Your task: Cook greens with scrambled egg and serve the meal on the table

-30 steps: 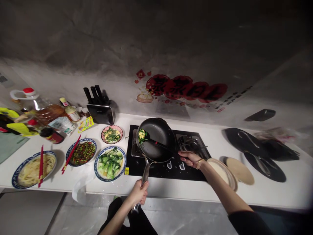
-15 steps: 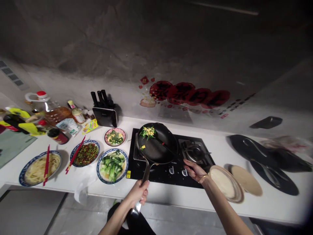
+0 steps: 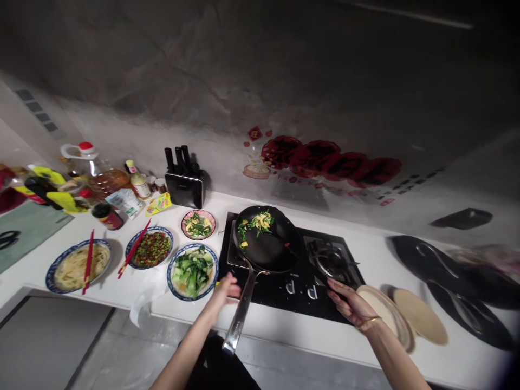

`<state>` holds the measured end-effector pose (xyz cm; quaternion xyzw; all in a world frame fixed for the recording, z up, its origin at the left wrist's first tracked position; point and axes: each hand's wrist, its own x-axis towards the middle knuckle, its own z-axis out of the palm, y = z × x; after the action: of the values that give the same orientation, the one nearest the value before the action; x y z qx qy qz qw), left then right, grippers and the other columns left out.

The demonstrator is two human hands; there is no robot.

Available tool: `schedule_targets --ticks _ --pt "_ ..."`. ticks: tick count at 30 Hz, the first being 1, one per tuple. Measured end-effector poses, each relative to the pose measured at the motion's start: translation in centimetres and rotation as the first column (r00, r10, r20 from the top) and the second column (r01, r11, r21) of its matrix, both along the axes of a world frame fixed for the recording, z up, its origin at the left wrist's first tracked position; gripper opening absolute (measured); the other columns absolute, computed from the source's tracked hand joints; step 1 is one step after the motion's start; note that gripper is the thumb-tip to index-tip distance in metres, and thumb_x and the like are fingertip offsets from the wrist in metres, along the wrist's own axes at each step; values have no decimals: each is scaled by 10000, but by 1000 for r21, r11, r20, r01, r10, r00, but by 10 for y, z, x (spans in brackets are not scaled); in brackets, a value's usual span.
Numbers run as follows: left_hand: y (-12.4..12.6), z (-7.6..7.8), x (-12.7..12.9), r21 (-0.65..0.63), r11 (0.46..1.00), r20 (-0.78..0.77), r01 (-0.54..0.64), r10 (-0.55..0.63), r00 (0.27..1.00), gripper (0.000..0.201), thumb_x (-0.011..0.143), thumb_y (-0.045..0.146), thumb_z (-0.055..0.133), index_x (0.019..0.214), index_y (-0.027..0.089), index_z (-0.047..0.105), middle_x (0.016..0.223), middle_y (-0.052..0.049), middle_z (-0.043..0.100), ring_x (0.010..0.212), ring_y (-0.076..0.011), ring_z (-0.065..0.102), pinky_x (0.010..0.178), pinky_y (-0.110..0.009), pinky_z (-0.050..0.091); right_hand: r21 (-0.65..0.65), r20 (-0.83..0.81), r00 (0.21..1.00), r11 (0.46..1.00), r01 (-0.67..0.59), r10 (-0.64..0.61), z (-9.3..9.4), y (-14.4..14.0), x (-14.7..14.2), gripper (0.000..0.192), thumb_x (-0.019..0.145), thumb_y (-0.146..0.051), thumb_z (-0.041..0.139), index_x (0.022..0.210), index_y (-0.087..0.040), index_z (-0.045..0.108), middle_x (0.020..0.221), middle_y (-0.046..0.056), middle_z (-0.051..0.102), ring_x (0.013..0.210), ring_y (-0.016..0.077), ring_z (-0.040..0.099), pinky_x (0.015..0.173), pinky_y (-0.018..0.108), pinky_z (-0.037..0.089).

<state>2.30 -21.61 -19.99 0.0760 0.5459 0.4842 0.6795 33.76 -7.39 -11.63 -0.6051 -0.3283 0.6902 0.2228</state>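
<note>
The black frying pan (image 3: 270, 252) sits on the left burner with chopped greens and scrambled egg (image 3: 260, 221) toward its far left side. My left hand (image 3: 225, 295) is off the pan's metal handle (image 3: 239, 317), just left of it, fingers apart. My right hand (image 3: 347, 300), in front of the right burner, is closed on a black spatula (image 3: 287, 245), which is hard to make out against the dark pan and hob. Close to my left hand stands a blue-rimmed plate of bok choy (image 3: 193, 273).
Left of the hob are a small bowl of egg and greens (image 3: 198, 224), a chopped pepper dish (image 3: 150, 248) and a noodle dish (image 3: 77, 268), both with red chopsticks. A knife block (image 3: 184, 187) and an oil jug (image 3: 99, 176) stand behind. Round boards (image 3: 422, 317) and dark lids (image 3: 459, 306) lie right.
My left hand has let go of the pan handle and moved left. My right hand has shifted right and nearer with the spatula. The egg and greens are more spread out.
</note>
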Motion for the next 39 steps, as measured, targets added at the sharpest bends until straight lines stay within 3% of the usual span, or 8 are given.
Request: schedule_targets --ticks 5,11,17,21,25,32,35,39 --pt "18 3 -85 393 662 -206 -638 740 641 464 883 486 354 1185 174 518 1322 -101 502 1239 -185 443 1023 -309 345 0 5 985 985 -175 175 23 24 -60 293 619 -293 719 747 -186 478 458 -87 417 317 -13 160 280 106 104" --pt "39 -2 -148 507 487 -195 -711 868 456 521 919 448 268 1327 168 431 1454 -70 356 1340 -151 306 1104 -288 220 218 234 880 859 -462 414 15 47 -176 248 697 -348 650 827 -147 587 440 -66 457 299 27 243 289 159 170" --pt "43 -24 -148 472 549 -225 -690 831 508 539 917 456 285 1356 165 400 1471 -73 319 1348 -150 291 1106 -278 224 434 850 450 120 -893 275 -7 33 -244 301 822 -245 469 1027 -145 664 791 95 701 681 195 648 652 285 498" --pt "38 -32 -146 467 583 -252 -665 808 532 548 912 447 309 1355 137 394 1473 -86 314 1349 -158 290 1095 -266 249 225 971 218 -64 -972 94 -7 20 -243 401 867 -250 407 1207 -126 580 922 155 697 751 244 668 698 343 511" --pt "33 -26 -141 415 634 -300 -652 772 560 524 897 453 352 1326 160 423 1463 -81 335 1343 -169 304 1088 -277 265 413 892 412 35 -910 187 -5 22 -234 368 842 -278 439 1128 -145 630 903 124 701 741 218 657 703 323 512" --pt "13 -13 -93 220 908 -339 -357 414 845 400 818 476 496 1066 174 580 1219 -105 587 1134 -206 537 938 -309 421 333 274 903 849 -411 329 14 21 -167 587 605 -547 675 1006 -121 632 472 -52 468 313 34 265 301 178 189" --pt "3 -10 -59 94 992 -284 -86 110 953 465 733 555 571 863 113 635 893 -135 682 826 -226 642 705 -325 499 355 289 927 873 -335 238 35 17 -110 593 598 -538 691 1025 -132 631 518 -42 487 326 29 276 302 175 202" --pt "-4 2 -19 -33 962 -150 272 -273 950 615 636 697 566 825 114 610 739 -88 656 627 -193 622 516 -280 466 506 726 683 616 -604 74 47 17 -66 400 754 -394 582 1069 -156 651 727 56 646 503 125 548 420 224 422"
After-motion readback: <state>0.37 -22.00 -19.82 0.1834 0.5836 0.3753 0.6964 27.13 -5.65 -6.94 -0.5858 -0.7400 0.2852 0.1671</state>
